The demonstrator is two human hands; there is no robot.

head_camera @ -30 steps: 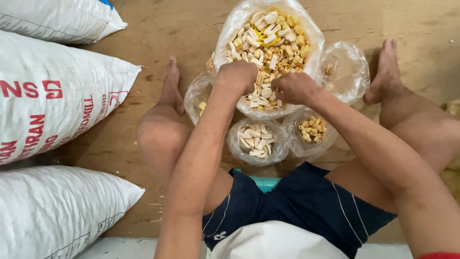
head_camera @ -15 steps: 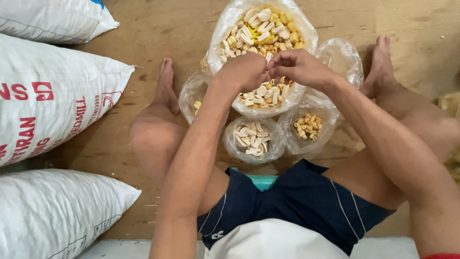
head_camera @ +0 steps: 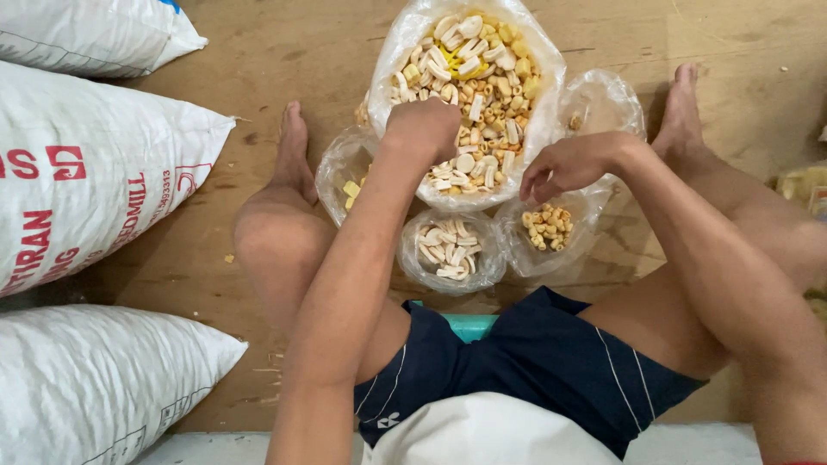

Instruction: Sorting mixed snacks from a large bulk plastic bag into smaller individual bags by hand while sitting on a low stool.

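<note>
Large clear plastic bag (head_camera: 525,129), mouth rolled open on the wooden floor (head_camera: 284,52) between the person's feet, heaped with short pale and yellow tube-shaped pieces (head_camera: 482,86); thin film, floppy walls, so it likely slumps if pulled by one edge, better gathered at the rim with both hands. Three woven white sacks (head_camera: 95,164) lie to the left, well apart from the work. Smaller clear bags ring the big one: one at its left (head_camera: 340,172) with a few yellow bits, one just below (head_camera: 452,254) with pale pieces, one at lower right (head_camera: 551,232) with darker yellow pieces, one at upper right (head_camera: 603,103) nearly empty. Left hand (head_camera: 422,129) is down in the heap, knuckles up, fingers curled under; whether it grips anything I cannot tell. Right hand (head_camera: 568,164) hovers over the lower-right bag, fingertips pinched narrow, contents hidden. Pieces look light, dry, hard, probably brittle and prone to roll; pinch singly or scoop loosely, no squeezing.
</note>
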